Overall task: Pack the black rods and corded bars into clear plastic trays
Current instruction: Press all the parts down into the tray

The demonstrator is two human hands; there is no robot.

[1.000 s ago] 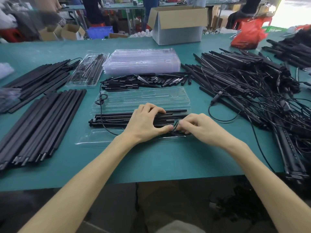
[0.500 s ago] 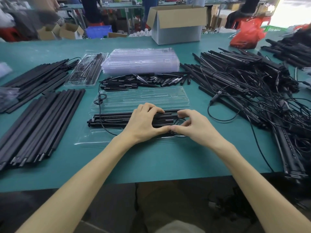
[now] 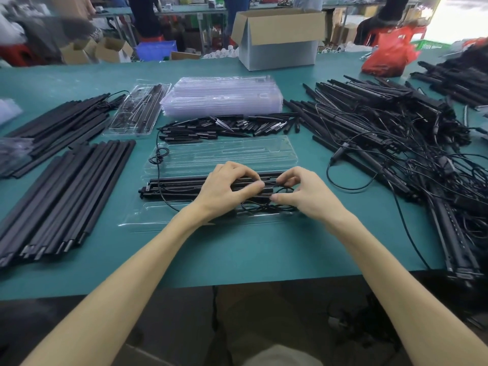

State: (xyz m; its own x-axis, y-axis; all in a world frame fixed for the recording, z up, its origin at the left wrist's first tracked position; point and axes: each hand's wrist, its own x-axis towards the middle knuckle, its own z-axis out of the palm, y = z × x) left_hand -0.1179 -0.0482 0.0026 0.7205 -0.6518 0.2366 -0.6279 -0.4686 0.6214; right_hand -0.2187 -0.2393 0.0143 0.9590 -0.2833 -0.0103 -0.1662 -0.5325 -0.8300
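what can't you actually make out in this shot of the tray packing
Head view:
Middle of the bars in the tray: covered by the left hand and right hand.
Which part of the cord the fingers pinch: hidden beneath them.
Tangled pile: cut by right edge.
Background top left: blurred.

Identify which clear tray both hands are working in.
The open tray nearest the person, holding black bars; the filled tray back left and the stack lie untouched.
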